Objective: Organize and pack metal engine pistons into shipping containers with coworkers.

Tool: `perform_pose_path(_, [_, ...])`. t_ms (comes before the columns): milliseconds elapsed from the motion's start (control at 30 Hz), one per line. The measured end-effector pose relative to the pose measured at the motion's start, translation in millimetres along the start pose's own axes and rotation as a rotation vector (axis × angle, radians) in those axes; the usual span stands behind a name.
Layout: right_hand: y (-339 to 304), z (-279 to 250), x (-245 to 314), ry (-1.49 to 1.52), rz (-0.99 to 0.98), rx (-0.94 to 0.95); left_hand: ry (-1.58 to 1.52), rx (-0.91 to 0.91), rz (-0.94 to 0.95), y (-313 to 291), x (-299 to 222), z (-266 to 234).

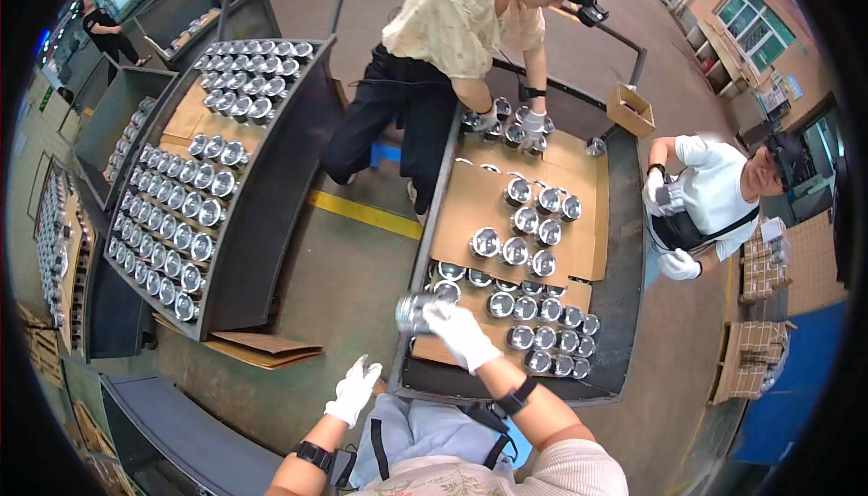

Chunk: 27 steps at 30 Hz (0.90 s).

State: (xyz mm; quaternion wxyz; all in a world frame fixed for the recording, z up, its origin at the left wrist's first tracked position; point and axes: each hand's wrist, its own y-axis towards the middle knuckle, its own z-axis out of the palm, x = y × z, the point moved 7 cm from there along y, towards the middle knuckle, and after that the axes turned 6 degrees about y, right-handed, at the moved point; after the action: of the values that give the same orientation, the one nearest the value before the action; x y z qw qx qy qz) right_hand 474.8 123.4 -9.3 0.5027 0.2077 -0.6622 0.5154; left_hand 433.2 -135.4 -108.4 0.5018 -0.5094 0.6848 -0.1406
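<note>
My right hand (pixel 463 337), in a white glove, grips a shiny metal piston (pixel 415 313) at the near left corner of the cart. The piston lies tilted sideways and is slightly blurred. My left hand (pixel 353 393), also gloved, hangs free to the left of the cart with its fingers stretched apart and nothing in them. Under and beyond my right hand, rows of similar pistons (pixel 514 251) stand upright on cardboard sheets (pixel 579 211) in the dark metal cart (pixel 624 225). Some near ones sit on a lower layer, partly covered by the upper sheet.
Across the cart, a co-worker (pixel 452 21) has both gloved hands among the far pistons. Another person (pixel 714 188) stands at the right, holding a piston. A second loaded cart (pixel 258 225) is at the left, with folded cardboard (pixel 262 349) below it. A small box (pixel 630 109) sits on the cart's far right corner.
</note>
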Motion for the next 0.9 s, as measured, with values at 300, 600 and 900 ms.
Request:
perform_pose_path(300, [158, -134, -41, -0.779, -0.209, -0.432, 0.234, 0.173, -0.065, 16, -52, 85])
perform_pose_path(600, [262, -134, -101, -0.979, -0.011, -0.558, 0.411, 0.192, 0.072, 7, -52, 93])
perform_pose_path(900, [275, -120, -104, -0.964, -0.067, -0.506, 0.534, 0.319, 0.106, 14, -29, 98])
